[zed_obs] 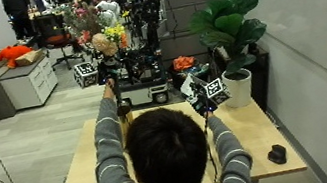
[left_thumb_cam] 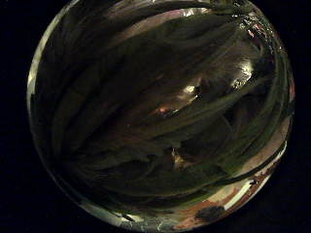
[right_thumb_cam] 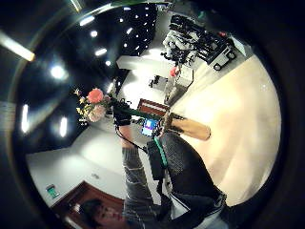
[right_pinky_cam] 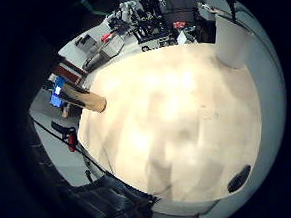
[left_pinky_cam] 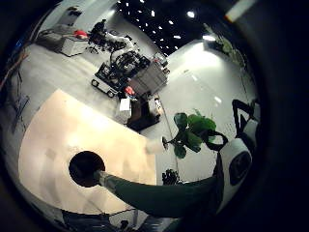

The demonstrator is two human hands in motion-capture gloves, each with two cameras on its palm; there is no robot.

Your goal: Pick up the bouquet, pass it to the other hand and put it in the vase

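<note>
My left hand (zed_obs: 109, 76) is raised high over the table's far left and grips the bouquet (zed_obs: 102, 44) by its stems. Pale and yellow flowers stand above the fist, and the stem end hangs down below it. The bouquet's leaves (left_thumb_cam: 160, 121) fill the left thumb side view, and its stem bundle (left_pinky_cam: 145, 195) crosses the other left palm view above the table. The right thumb side view shows the flowers (right_thumb_cam: 95, 104) from the side. My right hand (zed_obs: 202, 105) hovers over the table's middle, apart from the bouquet, holding nothing. A white vase (zed_obs: 239, 89) stands at the far right corner (right_pinky_cam: 231, 40).
The wooden table (zed_obs: 252, 131) carries a small black object (zed_obs: 276, 154) near its front right edge. A big leafy plant (zed_obs: 233, 23) rises right behind the vase, beside the white wall. A cart of equipment (zed_obs: 140, 75) stands beyond the far edge.
</note>
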